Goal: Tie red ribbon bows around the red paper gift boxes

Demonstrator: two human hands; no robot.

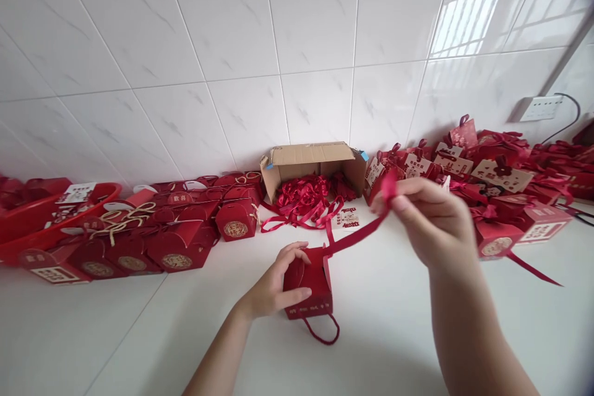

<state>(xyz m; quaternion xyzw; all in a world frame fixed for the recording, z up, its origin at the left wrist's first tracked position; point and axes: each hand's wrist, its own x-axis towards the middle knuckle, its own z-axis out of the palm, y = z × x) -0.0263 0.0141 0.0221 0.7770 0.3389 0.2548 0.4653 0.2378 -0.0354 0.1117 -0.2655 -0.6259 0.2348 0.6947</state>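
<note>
A small red gift box (318, 281) stands on the white tabletop in front of me, its top flaps raised. A dark red cord handle (327, 340) loops out from its near side. My left hand (283, 284) grips the box from the left, thumb along the near top edge and fingers curled over the far part. Raised to the right, my right hand (429, 223) pinches a red satin ribbon (359, 237) between thumb and fingers. The ribbon stretches down and left to the box's far edge. Whether it is attached there, I cannot tell.
Behind the box, an open cardboard carton (313, 153) holds a heap of red ribbons. A printed card (348, 218) lies beside it. Rows of red boxes (179, 250) and a red basin (109, 192) line the left; ribboned boxes (496, 238) crowd the right. A tiled wall rises behind.
</note>
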